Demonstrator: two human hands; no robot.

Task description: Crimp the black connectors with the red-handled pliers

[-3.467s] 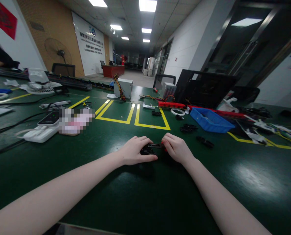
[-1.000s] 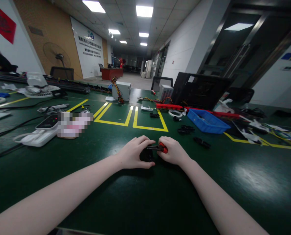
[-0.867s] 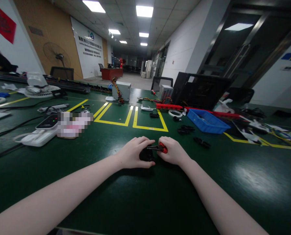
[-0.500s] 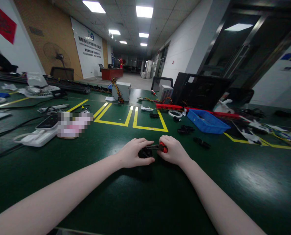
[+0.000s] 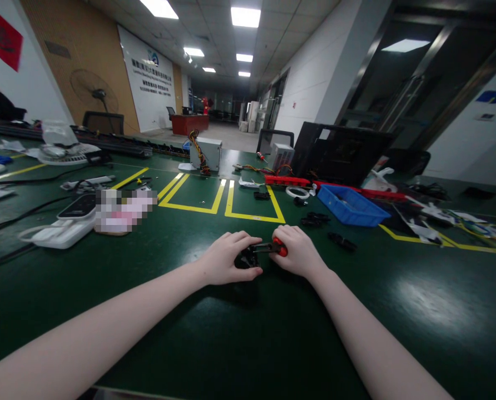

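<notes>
A small black part (image 5: 246, 258) is held low over the green bench (image 5: 231, 344), directly in front of the person; whether it is rested on the surface cannot be told. It is clasped by the left grip (image 5: 231, 259), with the thumb laid along its near side and the fingers bent over the far side, so that, it would seem, it is steadied from two sides while its right end is left exposed. Toward that end the slender nose of the red-handled pliers (image 5: 265, 248) is pointed. The handles are clenched in the right grip (image 5: 295, 250), and the tool is held nearly level, probably so that it is lined up with the part; whether anything is pinched at its tips cannot be made out. Both grips are set close together, apparently for fine control. Beyond the right grip, black bundles (image 5: 314, 219) are laid near the blue tray (image 5: 358, 216), perhaps for easy reach. Places on the bench appear to be marked off by yellow tape (image 5: 189, 208). The white power strip (image 5: 64, 233) is set well apart to the left, presumably so that elbow room is given.
</notes>
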